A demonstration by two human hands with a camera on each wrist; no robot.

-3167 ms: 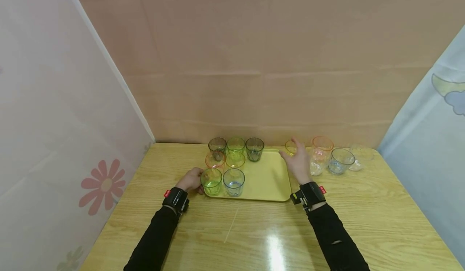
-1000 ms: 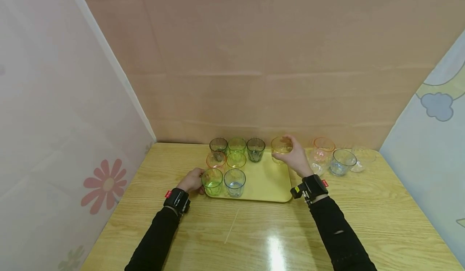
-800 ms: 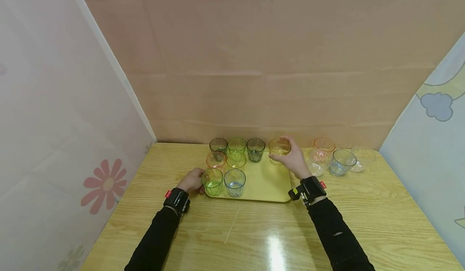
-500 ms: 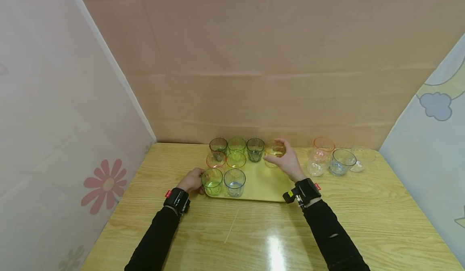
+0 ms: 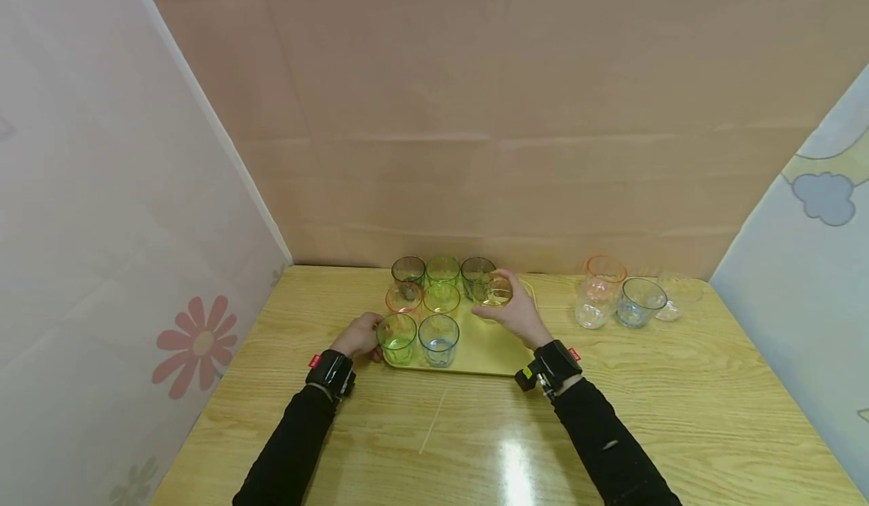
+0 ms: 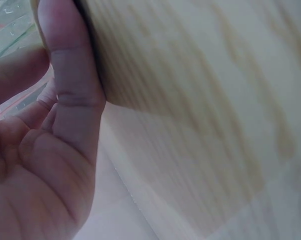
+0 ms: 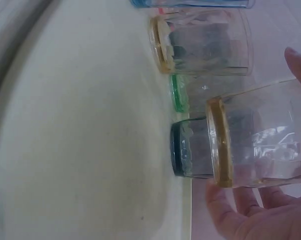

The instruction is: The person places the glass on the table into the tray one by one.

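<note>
My right hand [image 5: 511,311] grips an amber-rimmed clear glass [image 5: 493,291] and holds it over the yellow tray [image 5: 498,351], just right of the back-row dark glass [image 5: 474,268]. In the right wrist view the amber glass [image 7: 260,145] hangs slightly off the tray floor [image 7: 80,125], with my fingers [image 7: 250,215] curled round it. Several glasses stand on the tray's left half: dark, green, orange, yellow, green [image 5: 397,336] and blue [image 5: 437,338]. My left hand [image 5: 360,336] rests against the tray's front left corner, fingers fairly straight [image 6: 65,75].
To the right of the tray, on the wooden table [image 5: 679,385], stand an orange glass [image 5: 603,271], a clear glass [image 5: 589,311], a blue glass [image 5: 638,300] and another clear one [image 5: 675,291]. Cloth walls close in the left, back and right sides.
My right hand took the amber glass from the table right of the tray and carried it left over the tray, up to the dark glass. The left hand stayed put.
</note>
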